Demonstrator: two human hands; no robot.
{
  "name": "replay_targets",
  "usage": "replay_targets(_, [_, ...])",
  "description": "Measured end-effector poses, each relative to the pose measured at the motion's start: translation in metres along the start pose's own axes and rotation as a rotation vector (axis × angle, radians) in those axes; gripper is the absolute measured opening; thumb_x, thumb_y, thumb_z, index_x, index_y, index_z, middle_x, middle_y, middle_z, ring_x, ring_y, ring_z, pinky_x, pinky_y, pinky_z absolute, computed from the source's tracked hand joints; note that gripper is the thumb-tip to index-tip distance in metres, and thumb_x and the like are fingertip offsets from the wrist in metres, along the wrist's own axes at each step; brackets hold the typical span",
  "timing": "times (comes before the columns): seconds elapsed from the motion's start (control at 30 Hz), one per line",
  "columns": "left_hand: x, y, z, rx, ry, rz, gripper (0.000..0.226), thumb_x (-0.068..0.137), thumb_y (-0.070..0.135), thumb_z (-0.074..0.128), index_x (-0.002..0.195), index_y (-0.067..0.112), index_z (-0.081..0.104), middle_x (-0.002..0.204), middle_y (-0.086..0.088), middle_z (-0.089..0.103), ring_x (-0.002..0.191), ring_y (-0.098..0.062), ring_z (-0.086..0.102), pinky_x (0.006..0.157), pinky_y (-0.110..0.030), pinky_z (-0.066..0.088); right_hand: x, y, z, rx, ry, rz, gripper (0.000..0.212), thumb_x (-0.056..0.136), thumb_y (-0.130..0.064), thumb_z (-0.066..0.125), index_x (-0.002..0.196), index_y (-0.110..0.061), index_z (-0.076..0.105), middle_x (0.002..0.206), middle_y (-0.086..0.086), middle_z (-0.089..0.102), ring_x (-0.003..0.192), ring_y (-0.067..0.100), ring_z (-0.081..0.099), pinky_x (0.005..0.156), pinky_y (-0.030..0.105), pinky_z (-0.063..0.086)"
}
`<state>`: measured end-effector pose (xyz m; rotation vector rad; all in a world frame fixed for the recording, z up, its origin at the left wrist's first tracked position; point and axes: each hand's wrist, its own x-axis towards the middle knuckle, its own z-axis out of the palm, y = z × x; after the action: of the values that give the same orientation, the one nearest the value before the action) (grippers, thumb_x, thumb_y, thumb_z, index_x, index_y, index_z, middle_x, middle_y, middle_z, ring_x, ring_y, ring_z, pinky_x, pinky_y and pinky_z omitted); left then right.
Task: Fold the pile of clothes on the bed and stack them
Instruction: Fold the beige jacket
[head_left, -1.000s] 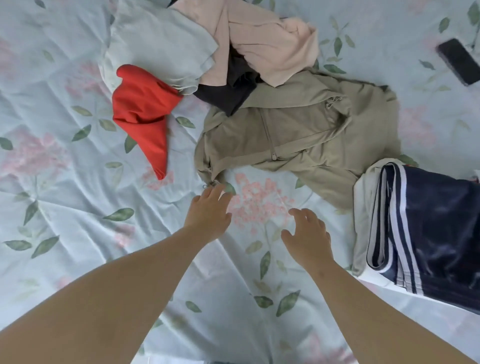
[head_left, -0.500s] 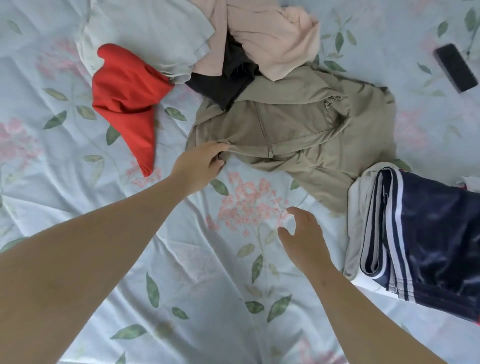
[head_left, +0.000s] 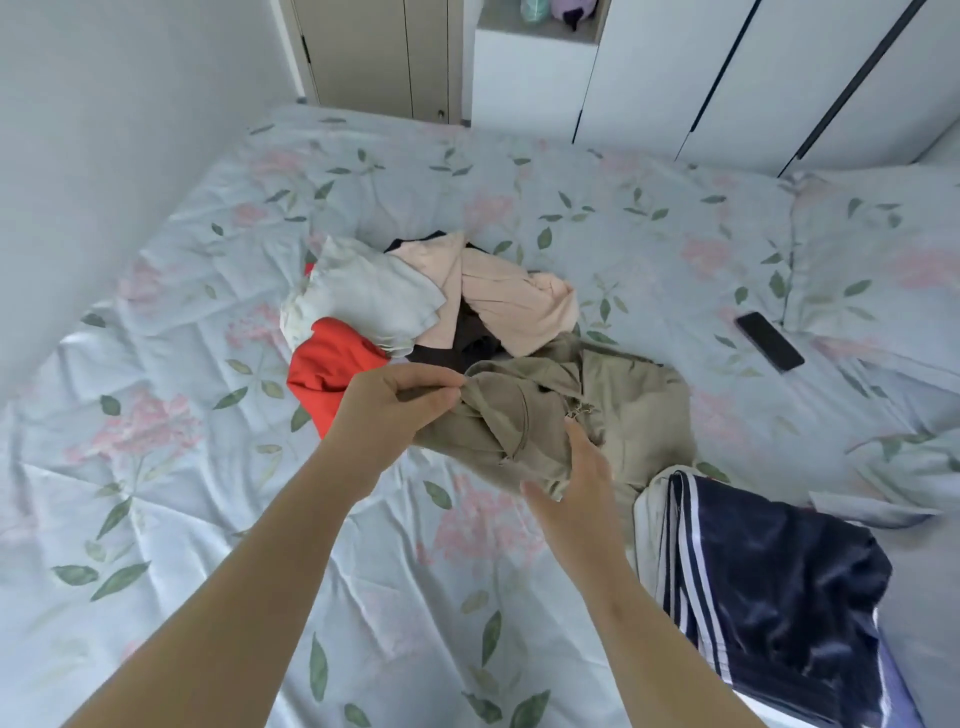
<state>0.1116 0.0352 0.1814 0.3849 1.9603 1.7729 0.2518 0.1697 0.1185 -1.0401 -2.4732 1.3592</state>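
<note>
Two hands work the jacket (head_left: 623, 415), which lies crumpled at frame centre on the bed (head_left: 208, 519). The left hand (head_left: 395, 410) pinches a bunched edge of it between thumb and curled fingers and holds that edge slightly raised. The right hand (head_left: 571, 493) has its fingers nearly straight and spread; it lies against the jacket's lower fold and grips nothing.

The upper part of the jacket touches the loose pile just above centre: a red piece (head_left: 327, 369), a white top (head_left: 363, 296), a pink top (head_left: 514, 306) and a dark piece (head_left: 467, 338). A navy garment (head_left: 779, 587) sits folded at lower right, and a phone (head_left: 769, 341) lies at right, well apart.

The step appears to be freeing the jacket and opening it out for folding. To do this well:
- The right hand should take a matching edge, hem or shoulder, level with the left hand's pinch.
- Both hands should draw the jacket toward the bare sheet at lower centre, so the pile is not dragged along.
- The cloth looks thin and slack, so lift and shake it to shed twists, then lay it zip-side flat.
- Keep it clear of the navy garment.
</note>
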Motion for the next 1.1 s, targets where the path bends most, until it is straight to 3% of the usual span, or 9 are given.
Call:
replay_targets(0.17, [-0.041, 0.049, 0.001, -0.119, -0.061, -0.018, 0.022, 0.081, 0.004, 0.067, 0.075, 0.022, 0.077, 0.080, 0.000, 0.074, 0.075, -0.008, 0.068, 0.067, -0.015, 0.052, -0.023, -0.033, -0.020, 0.001, 0.013, -0.107, 0.071, 0.080, -0.013, 0.064, 0.143, -0.030, 0.035, 0.139, -0.004, 0.039, 0.127, 0.016, 0.038, 0.105, 0.037, 0.036])
replay_targets(0.33, [-0.064, 0.071, 0.000, -0.077, -0.086, -0.028, 0.021, 0.080, 0.004, 0.069, 0.071, 0.021, 0.078, 0.082, -0.001, 0.075, 0.076, -0.009, 0.069, 0.066, -0.015, 0.053, -0.034, -0.043, -0.038, -0.082, -0.058, -0.170, 0.039, 0.083, -0.004, 0.049, 0.110, -0.028, 0.066, 0.108, -0.009, 0.064, 0.103, 0.013, 0.055, 0.088, 0.035, 0.046])
replay_targets(0.43, [-0.071, 0.070, -0.007, -0.097, -0.011, -0.050, 0.021, 0.080, 0.005, 0.069, 0.068, 0.021, 0.078, 0.078, 0.000, 0.074, 0.074, -0.008, 0.069, 0.064, -0.016, 0.053, -0.038, -0.041, -0.052, -0.074, -0.160, -0.158, 0.028, 0.090, -0.013, 0.049, 0.090, -0.038, 0.062, 0.086, -0.013, 0.063, 0.083, 0.011, 0.057, 0.077, 0.031, 0.046])
replay_targets(0.57, [-0.079, 0.057, -0.013, -0.107, 0.106, -0.065, 0.018, 0.079, 0.003, 0.070, 0.070, 0.018, 0.075, 0.078, 0.000, 0.073, 0.081, -0.015, 0.065, 0.082, -0.028, 0.051, -0.047, -0.032, -0.059, -0.072, -0.219, -0.170, 0.031, 0.093, -0.021, 0.051, 0.078, -0.048, 0.053, 0.078, -0.022, 0.061, 0.075, -0.005, 0.054, 0.064, 0.012, 0.038])
replay_targets(0.73, [-0.090, 0.030, -0.015, 0.000, 0.174, -0.103, 0.017, 0.083, 0.006, 0.069, 0.071, 0.018, 0.071, 0.077, 0.000, 0.068, 0.080, -0.016, 0.060, 0.080, -0.028, 0.049, -0.051, -0.026, -0.059, 0.042, -0.121, -0.152, 0.018, 0.091, -0.022, 0.056, 0.074, -0.020, 0.057, 0.061, -0.009, 0.050, 0.061, 0.008, 0.045, 0.058, 0.019, 0.035])
replay_targets(0.83, [-0.096, 0.018, -0.020, 0.128, 0.216, -0.098, 0.012, 0.090, 0.016, 0.061, 0.081, 0.015, 0.068, 0.082, 0.000, 0.065, 0.080, -0.015, 0.057, 0.071, -0.021, 0.045, -0.052, -0.041, -0.064, 0.075, -0.003, -0.195, 0.033, 0.089, -0.031, 0.062, 0.067, -0.013, 0.045, 0.058, -0.007, 0.035, 0.054, 0.004, 0.034, 0.054, 0.017, 0.031])
replay_targets(0.9, [-0.100, 0.015, -0.021, 0.146, 0.228, -0.098, 0.019, 0.094, 0.024, 0.056, 0.084, 0.014, 0.068, 0.081, 0.000, 0.063, 0.078, -0.015, 0.055, 0.068, -0.022, 0.043, -0.053, -0.058, -0.071, 0.122, 0.070, -0.269, 0.035, 0.086, -0.029, 0.067, 0.064, -0.009, 0.047, 0.054, -0.009, 0.035, 0.051, 0.004, 0.035, 0.052, 0.015, 0.032])
replay_targets(1.0, [-0.102, 0.022, -0.018, 0.061, 0.264, -0.079, 0.032, 0.096, 0.033, 0.052, 0.081, 0.011, 0.070, 0.078, -0.002, 0.062, 0.077, -0.014, 0.054, 0.069, -0.023, 0.041, -0.057, -0.080, -0.085, 0.277, 0.125, -0.316, 0.031, 0.082, -0.027, 0.071, 0.067, -0.003, 0.058, 0.050, -0.013, 0.043, 0.051, 0.002, 0.038, 0.052, 0.012, 0.033])
replay_targets(1.1, [-0.104, 0.046, -0.019, -0.163, 0.291, -0.048, 0.039, 0.095, 0.037, 0.052, 0.065, 0.023, 0.072, 0.070, 0.007, 0.067, 0.071, -0.007, 0.058, 0.069, -0.022, 0.044, -0.064, -0.099, -0.101, 0.406, 0.125, -0.354, 0.022, 0.080, -0.027, 0.072, 0.065, -0.013, 0.063, 0.057, -0.005, 0.050, 0.055, 0.004, 0.042, 0.054, 0.014, 0.037])
